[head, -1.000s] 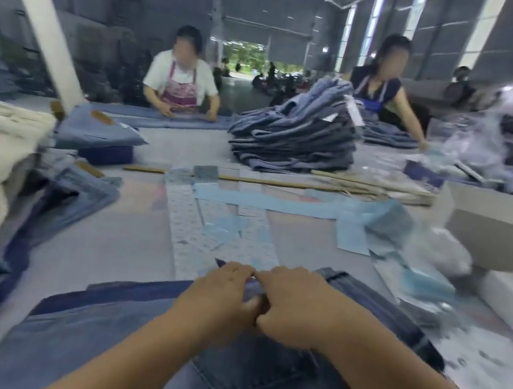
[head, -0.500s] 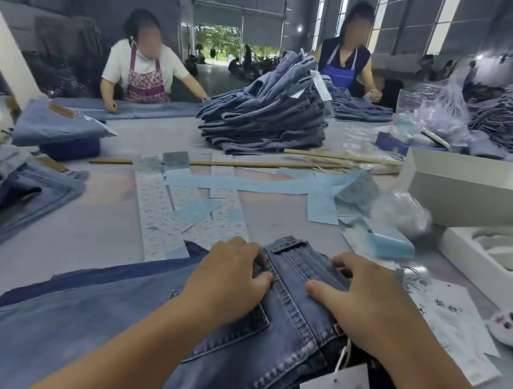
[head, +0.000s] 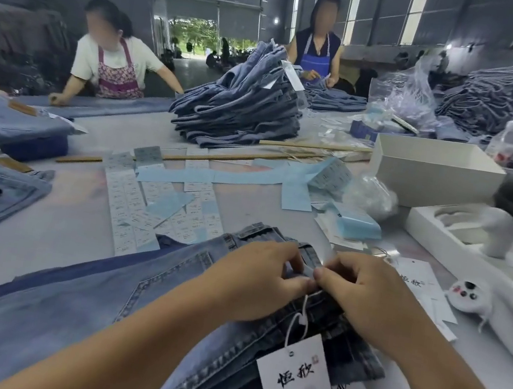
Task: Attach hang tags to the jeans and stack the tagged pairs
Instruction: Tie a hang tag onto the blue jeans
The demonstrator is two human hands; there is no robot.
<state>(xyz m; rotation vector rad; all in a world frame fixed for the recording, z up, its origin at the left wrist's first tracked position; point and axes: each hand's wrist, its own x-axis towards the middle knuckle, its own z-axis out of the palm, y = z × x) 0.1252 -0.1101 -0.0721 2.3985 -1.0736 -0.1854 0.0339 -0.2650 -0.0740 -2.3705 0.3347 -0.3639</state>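
A pair of blue jeans (head: 91,313) lies flat in front of me, waistband to the right. My left hand (head: 252,280) and my right hand (head: 363,293) meet at the waistband, fingers curled, and pinch the denim and the white string between them. The string runs down to a white hang tag (head: 293,386) with black characters that lies on the jeans. More loose white hang tags (head: 418,285) lie on the table right of my right hand. A tall stack of folded jeans (head: 244,109) stands at the table's middle back.
Strips of small labels (head: 133,206) and blue paper (head: 217,177) lie beyond the jeans. A white box (head: 431,174), a white foam tray (head: 473,246) and a small white toy (head: 469,296) stand on the right. Folded jeans (head: 0,182) lie left. Two people work at the far side.
My hands have come together at the waistband from lying apart on the jeans, and now pinch the tag's string there. The view has tilted down and nearer.
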